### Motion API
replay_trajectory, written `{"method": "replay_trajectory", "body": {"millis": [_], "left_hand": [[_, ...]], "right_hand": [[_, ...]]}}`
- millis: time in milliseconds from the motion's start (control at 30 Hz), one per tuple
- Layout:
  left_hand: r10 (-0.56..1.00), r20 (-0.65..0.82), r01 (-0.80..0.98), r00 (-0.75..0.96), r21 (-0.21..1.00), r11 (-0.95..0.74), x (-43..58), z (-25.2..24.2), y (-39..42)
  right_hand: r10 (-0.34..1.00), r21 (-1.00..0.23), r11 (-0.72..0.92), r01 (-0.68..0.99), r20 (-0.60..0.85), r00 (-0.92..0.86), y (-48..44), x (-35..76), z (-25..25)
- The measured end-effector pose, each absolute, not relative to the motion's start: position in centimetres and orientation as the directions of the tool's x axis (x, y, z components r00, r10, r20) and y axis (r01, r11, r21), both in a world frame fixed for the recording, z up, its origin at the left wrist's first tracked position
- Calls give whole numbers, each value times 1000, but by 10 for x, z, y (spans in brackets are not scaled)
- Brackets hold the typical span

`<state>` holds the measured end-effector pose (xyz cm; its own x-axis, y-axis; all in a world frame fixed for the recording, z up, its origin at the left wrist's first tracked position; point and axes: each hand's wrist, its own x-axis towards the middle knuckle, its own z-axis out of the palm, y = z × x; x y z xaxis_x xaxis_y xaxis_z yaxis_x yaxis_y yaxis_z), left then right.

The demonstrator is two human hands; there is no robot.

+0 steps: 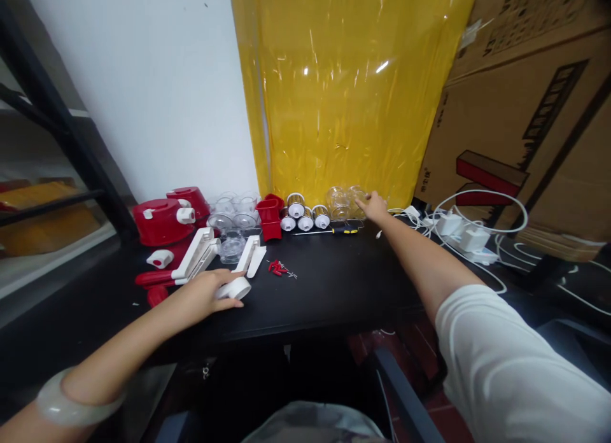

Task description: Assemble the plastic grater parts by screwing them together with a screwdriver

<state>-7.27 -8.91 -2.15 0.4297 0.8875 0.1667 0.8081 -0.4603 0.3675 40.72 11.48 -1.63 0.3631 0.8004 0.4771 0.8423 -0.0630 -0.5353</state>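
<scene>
My left hand (212, 293) is closed around a white plastic part with a round, ring-like end (242, 288), low over the front of the table. Just behind it lie a white lever-like piece (251, 255) and small red parts with metal pins (277, 267). At the back, my right hand (373, 207) has its fingers closed at the side of a clear plastic cup (356, 201). Several such cups are grouped there against the yellow curtain. How firmly the fingers grip is too small to see.
On the left stand red housings (160, 221), a white-and-red handle assembly (195, 255) and clear bowls (232, 246). Red holders (270, 217), metal filter cylinders (305, 221) and a screwdriver (341, 230) line the back. White cables and adapters (472, 239) lie right, before cardboard boxes (515, 131).
</scene>
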Motion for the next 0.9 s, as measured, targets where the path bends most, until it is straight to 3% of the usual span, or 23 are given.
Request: {"method": "replay_trajectory", "body": {"millis": [200, 367, 467, 600, 700, 900], "left_hand": [[874, 153, 821, 461, 301, -486, -82, -30, -83], [880, 149, 849, 452, 232, -475, -84, -34, -82], [891, 162, 868, 423, 210, -450, -82, -38, -86], [898, 204, 876, 391, 219, -431, -77, -44, -96], [878, 250, 863, 409, 206, -461, -75, -46, -102], [844, 333, 846, 421, 192, -497, -76, -52, -101]], "right_hand": [[733, -651, -74, 756, 478, 483, 110, 419, -21], [559, -684, 48, 728, 622, 548, 102, 431, -8], [440, -631, 177, 756, 737, 513, 87, 429, 14], [380, -441, 427, 790, 880, 286, 51, 401, 47], [425, -407, 546, 732, 888, 177, 22, 365, 59], [643, -505, 577, 642, 766, 25, 1, 303, 34]]}}
